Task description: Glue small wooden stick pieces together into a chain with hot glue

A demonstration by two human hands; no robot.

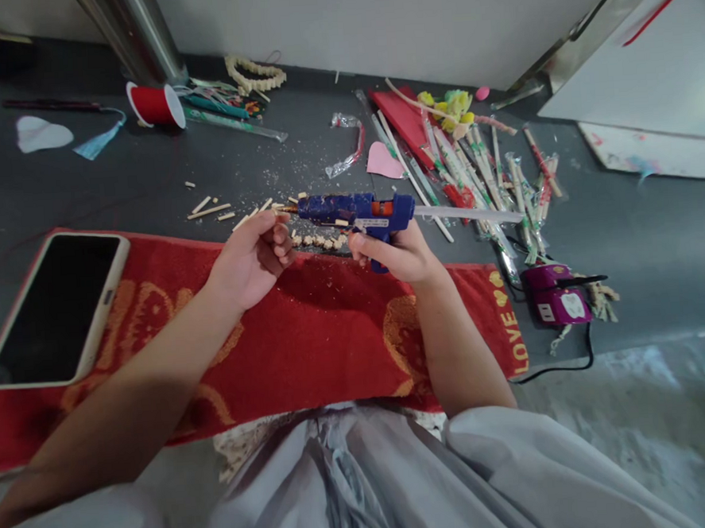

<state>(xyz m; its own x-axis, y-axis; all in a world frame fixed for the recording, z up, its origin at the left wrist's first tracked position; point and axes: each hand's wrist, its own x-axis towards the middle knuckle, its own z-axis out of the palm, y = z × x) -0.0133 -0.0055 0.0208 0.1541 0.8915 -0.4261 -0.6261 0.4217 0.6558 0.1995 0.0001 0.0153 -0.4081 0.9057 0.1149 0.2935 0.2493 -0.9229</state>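
Observation:
My right hand (396,253) is wrapped round the handle of a blue glue gun (337,207), which points left. A whitish glue stick (469,214) juts from the gun's back end. My left hand (259,254) is closed in a pinch at the gun's nozzle, on what looks like a small wooden stick piece (278,208); the fingers partly hide it. Beneath the gun lies a row of small joined wooden pieces (320,241). More short stick pieces (209,211) are scattered to the left of my left hand.
A red towel (333,329) runs along the table's front edge, with a phone (57,310) on its left. Right of the gun are many wrapped chopsticks (472,169) and a purple box (556,295) with a black cord. A red thread spool (156,105) stands farther back.

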